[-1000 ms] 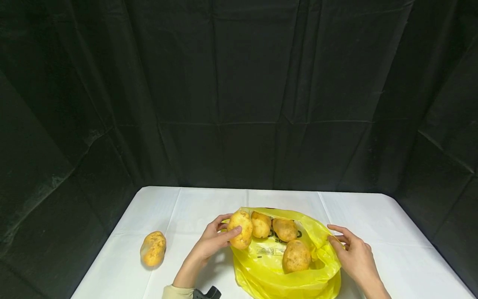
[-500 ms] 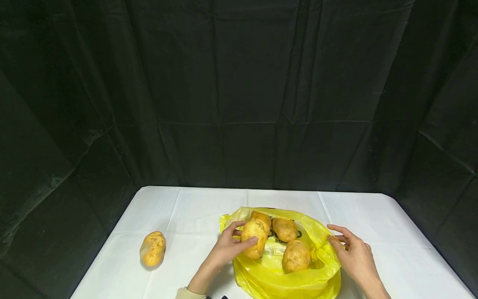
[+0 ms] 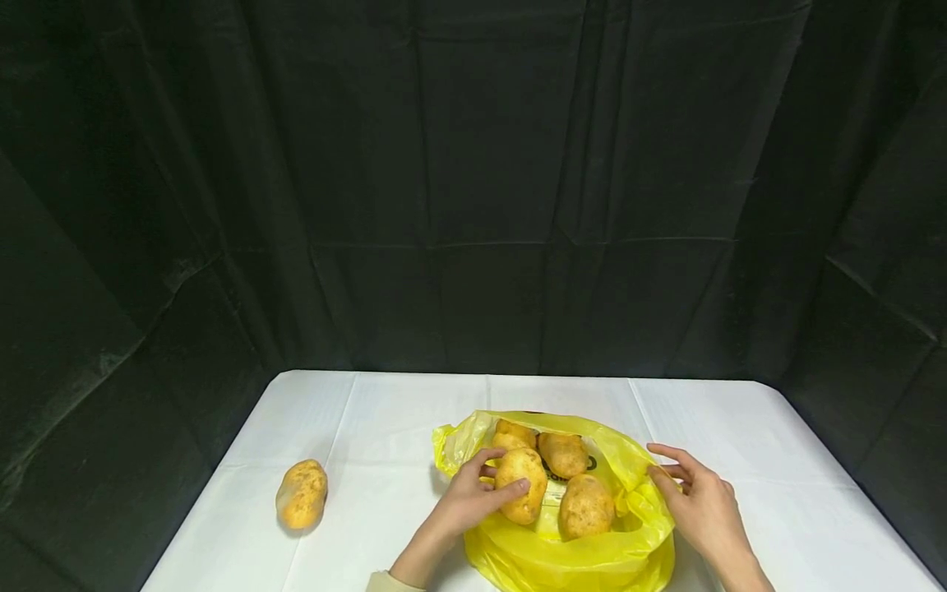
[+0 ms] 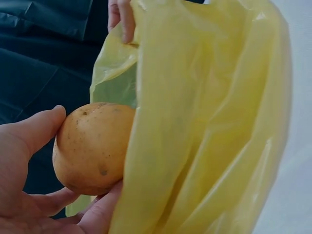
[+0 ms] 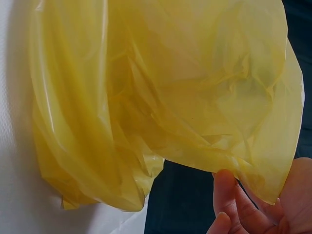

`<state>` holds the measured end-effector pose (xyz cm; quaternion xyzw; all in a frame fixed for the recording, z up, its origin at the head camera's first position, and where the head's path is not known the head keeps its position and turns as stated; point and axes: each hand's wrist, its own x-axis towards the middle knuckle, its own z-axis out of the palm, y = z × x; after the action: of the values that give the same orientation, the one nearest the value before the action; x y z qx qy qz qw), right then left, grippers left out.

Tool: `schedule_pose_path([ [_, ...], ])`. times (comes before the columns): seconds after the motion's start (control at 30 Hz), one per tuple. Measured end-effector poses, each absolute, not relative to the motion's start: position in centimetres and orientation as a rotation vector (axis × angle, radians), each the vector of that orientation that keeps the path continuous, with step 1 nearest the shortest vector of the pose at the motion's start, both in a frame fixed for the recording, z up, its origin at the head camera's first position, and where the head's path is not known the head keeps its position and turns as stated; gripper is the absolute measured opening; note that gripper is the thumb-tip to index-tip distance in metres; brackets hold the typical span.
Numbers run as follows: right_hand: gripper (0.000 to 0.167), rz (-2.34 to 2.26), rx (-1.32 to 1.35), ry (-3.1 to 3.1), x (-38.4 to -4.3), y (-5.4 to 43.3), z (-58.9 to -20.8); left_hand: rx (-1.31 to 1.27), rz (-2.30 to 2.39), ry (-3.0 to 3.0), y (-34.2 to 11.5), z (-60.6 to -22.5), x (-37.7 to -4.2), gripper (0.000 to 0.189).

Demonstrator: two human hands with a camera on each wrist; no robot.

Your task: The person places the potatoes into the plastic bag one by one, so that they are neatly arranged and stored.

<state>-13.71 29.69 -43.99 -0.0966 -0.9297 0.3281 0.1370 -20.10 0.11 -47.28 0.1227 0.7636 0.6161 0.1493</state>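
Observation:
My left hand (image 3: 473,495) grips a potato (image 3: 521,487) between thumb and fingers, over the mouth of a yellow plastic bag (image 3: 570,559). In the left wrist view the held potato (image 4: 95,148) is partly hidden behind the bag's side (image 4: 195,122). Inside the bag lie a potato at the back left (image 3: 512,433), another at the back right (image 3: 564,455) and a larger one in front (image 3: 587,506). My right hand (image 3: 703,501) pinches the bag's right rim; in the right wrist view the thumb and fingertips (image 5: 225,185) hold the film's edge.
One more potato (image 3: 302,494) lies on the left of the white-covered table (image 3: 392,419). Black cloth (image 3: 473,189) hangs behind and along both sides of the table.
My left hand has carried its potato rightward and slightly toward me, from the bag's left rim to over its opening. The right hand keeps its place on the rim.

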Motion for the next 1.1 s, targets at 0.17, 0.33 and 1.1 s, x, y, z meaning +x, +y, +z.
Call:
schedule_pose_path([
  [0.17, 0.033, 0.934, -0.253, -2.671, -13.7, 29.8, -44.0, 0.344, 1.747, 2.205, 0.5, -47.5, -19.9, 0.064],
  [0.33, 0.032, 0.917, -0.244, -2.663, -13.7, 29.8, -44.1, 0.346, 1.723, 2.216, 1.0, -47.9, -19.9, 0.066],
  [1.1, 0.034, 0.928, -0.289, -2.708, -13.7, 29.6, -43.8, 0.375, 1.549, 2.355, 2.7, -48.7, -19.4, 0.066],
])
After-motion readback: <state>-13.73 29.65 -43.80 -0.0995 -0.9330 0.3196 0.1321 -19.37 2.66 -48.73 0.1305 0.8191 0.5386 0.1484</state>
